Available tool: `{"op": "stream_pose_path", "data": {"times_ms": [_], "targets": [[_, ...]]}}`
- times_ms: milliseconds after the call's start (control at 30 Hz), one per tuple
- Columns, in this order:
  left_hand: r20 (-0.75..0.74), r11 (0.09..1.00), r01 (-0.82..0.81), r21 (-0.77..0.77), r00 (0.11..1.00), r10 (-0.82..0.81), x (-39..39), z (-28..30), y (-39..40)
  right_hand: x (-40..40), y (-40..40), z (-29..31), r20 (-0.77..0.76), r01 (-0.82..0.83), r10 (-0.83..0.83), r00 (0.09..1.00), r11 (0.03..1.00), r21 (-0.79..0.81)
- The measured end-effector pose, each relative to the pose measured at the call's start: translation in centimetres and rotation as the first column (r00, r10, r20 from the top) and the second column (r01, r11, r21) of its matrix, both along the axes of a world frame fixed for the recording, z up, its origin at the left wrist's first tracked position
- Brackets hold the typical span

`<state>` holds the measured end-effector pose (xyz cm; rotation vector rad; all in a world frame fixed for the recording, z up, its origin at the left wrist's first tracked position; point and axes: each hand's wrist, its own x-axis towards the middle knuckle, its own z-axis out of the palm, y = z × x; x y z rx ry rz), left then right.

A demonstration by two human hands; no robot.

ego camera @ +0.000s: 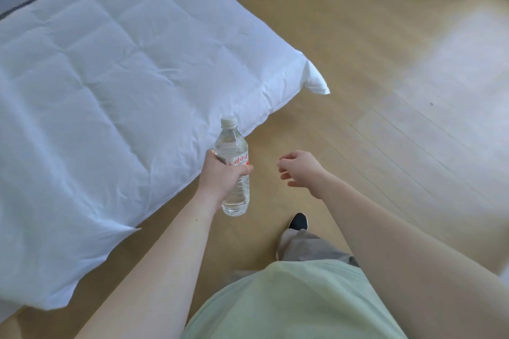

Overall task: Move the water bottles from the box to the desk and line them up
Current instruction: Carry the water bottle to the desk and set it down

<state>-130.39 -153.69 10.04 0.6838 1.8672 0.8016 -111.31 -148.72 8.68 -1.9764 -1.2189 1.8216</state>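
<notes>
above a pale wooden floor (pixel 358 69), beside a bed covered with a white quilt (pixel 110 77), the left hand (pixel 220 173) grips a clear water bottle (pixel 234 162) around its middle, held upright, white cap on top, red lettering on its label. the right hand (pixel 300 168) hangs free nearby, fingers loosely curled and holding nothing. a black shoe (pixel 298 221) and a green shirt (pixel 289 303) show below.

Clear capped water bottle (pixel 234 170), upright, hand-held.
</notes>
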Motion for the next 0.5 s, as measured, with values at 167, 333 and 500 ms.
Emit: {"op": "stream_pose_path", "data": {"times_ms": [167,333,500], "targets": [[-0.012,0.998,0.055,0.007,0.998,-0.055,4.0,0.0,7.1,4.4,6.5,0.6,-0.011,0.062,-0.062,0.998,0.998,0.024],[-0.02,0.991,0.128,0.024,0.992,-0.127,7.0,0.2,13.3,7.5,11.5,0.9,-0.048,0.141,-0.14,0.989,0.99,0.026],[-0.028,0.977,0.21,0.032,0.978,-0.209,9.1,-0.8,19.8,10.1,16.7,0.2,-0.062,0.212,-0.21,0.976,0.977,0.017]]}}
